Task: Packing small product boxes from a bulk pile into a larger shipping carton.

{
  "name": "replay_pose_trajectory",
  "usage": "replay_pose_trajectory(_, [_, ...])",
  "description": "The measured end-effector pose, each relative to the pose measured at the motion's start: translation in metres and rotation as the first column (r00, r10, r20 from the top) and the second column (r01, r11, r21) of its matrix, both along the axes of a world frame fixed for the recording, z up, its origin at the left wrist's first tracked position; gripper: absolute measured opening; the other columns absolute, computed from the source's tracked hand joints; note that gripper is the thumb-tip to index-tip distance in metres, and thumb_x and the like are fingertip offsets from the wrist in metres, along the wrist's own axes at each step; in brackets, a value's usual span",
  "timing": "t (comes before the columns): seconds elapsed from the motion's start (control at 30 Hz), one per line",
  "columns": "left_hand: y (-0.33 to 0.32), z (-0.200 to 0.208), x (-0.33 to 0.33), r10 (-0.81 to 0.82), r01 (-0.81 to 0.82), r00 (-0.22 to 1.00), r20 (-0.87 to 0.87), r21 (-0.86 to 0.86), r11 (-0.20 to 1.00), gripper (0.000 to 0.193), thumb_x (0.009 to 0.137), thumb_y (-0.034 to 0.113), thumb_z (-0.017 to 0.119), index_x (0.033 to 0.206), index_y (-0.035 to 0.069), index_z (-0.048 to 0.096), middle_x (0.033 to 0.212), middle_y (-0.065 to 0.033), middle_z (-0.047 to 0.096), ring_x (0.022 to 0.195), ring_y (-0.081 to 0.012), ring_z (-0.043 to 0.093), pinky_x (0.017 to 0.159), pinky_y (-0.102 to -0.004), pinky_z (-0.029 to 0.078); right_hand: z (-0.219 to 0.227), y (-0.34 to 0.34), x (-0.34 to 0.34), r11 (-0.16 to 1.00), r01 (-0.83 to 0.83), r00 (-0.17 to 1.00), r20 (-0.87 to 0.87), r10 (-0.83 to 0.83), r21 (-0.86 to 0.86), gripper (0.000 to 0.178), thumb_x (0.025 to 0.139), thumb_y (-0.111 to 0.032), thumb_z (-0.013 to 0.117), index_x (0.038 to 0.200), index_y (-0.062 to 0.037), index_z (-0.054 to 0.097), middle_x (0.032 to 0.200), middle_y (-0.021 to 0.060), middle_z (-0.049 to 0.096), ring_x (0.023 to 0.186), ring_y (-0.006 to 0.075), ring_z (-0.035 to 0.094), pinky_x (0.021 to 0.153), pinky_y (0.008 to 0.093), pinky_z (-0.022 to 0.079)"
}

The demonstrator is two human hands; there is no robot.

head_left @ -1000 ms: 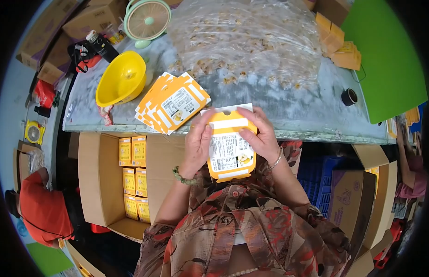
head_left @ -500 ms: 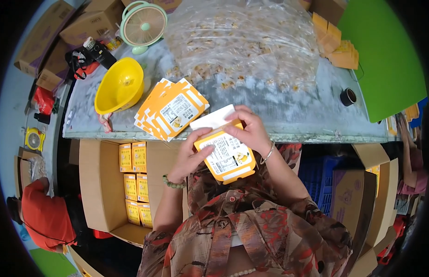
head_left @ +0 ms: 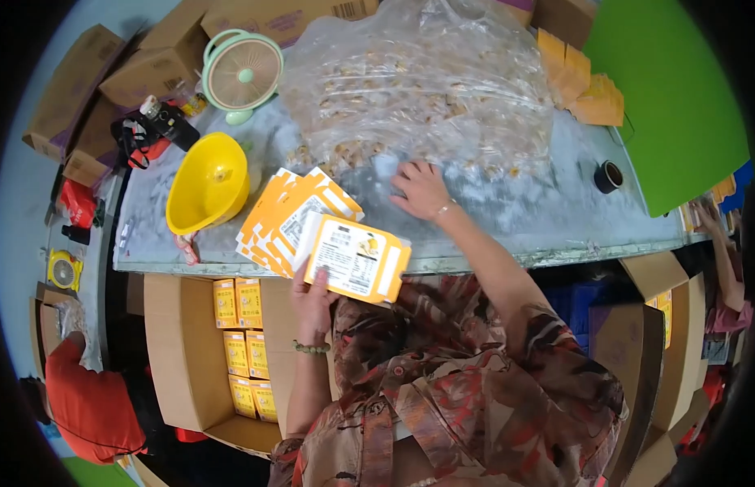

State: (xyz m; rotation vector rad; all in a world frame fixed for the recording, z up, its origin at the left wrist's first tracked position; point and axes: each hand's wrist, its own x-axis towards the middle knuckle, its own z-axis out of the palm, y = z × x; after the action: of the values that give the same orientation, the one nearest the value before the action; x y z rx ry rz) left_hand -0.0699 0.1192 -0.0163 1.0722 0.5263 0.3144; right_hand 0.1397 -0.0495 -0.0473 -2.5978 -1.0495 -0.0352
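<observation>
My left hand (head_left: 312, 302), below the table edge, grips a yellow-and-white folding carton (head_left: 357, 261) by its lower left side. The carton is tilted, with printing toward me and a white flap standing out at its left end. My right hand (head_left: 420, 191) rests palm down on the table, fingers apart, by the near edge of a clear plastic sheet (head_left: 442, 69). Small brownish pieces, too small to name, lie under and along that sheet. Left of the carton, a fanned stack of flat yellow-and-white cartons (head_left: 292, 215) lies on the table.
A yellow basin (head_left: 207, 185), a green fan (head_left: 244, 75) and a black bottle (head_left: 170, 123) stand at the left. Below the edge, a cardboard box (head_left: 176, 353) holds yellow cartons (head_left: 249, 349). A dark round container (head_left: 609, 176) sits at right. Another person (head_left: 93, 398) works far left.
My right hand has let go of the carton and reached forward to the plastic sheet's edge. The left hand has moved the carton slightly left and turned it.
</observation>
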Motion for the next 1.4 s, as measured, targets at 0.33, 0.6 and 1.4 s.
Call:
replay_pose_trajectory(0.33, [-0.008, 0.009, 0.052, 0.07, -0.077, 0.996, 0.055, 0.145, 0.986, 0.033, 0.078, 0.011, 0.05, 0.108, 0.004, 0.041, 0.091, -0.0053, 0.053, 0.076, -0.0121, 0.054, 0.053, -0.0235, 0.05, 0.029, -0.133, -0.042, 0.955, 0.029, 0.999, 0.012, -0.035, 0.295, 0.06, 0.057, -0.03, 0.066, 0.11, -0.0106, 0.043, 0.114, 0.0106, 0.037, 0.106, 0.0298, 0.033, 0.086, 0.0348, 0.031])
replay_pose_trajectory(0.6, [-0.009, 0.014, 0.073, -0.029, 0.012, 0.997, 0.07, 0.233, 0.972, 0.029, 0.079, 0.013, 0.049, 0.105, 0.002, 0.043, 0.088, -0.0081, 0.054, 0.071, -0.0158, 0.057, 0.053, -0.0253, 0.051, 0.026, -0.157, -0.038, 0.971, 0.187, 0.966, -0.204, -0.155, 0.148, 0.085, 0.046, -0.03, 0.072, 0.117, -0.0066, 0.032, 0.112, 0.0208, 0.034, 0.097, 0.034, 0.04, 0.083, 0.0338, 0.034])
replay_pose_trajectory(1.4, [-0.091, -0.015, 0.079, -0.042, 0.05, 0.996, 0.079, -0.094, 0.994, 0.029, 0.08, 0.019, 0.047, 0.104, 0.004, 0.04, 0.09, -0.0078, 0.052, 0.078, -0.0181, 0.055, 0.058, -0.0284, 0.049, 0.012, -0.083, -0.057, 0.671, 0.353, 0.753, -0.624, 0.21, 0.652, 0.046, 0.07, -0.008, 0.055, 0.111, -0.0032, 0.035, 0.101, 0.0117, 0.047, 0.088, 0.0166, 0.05, 0.071, 0.0265, 0.042])
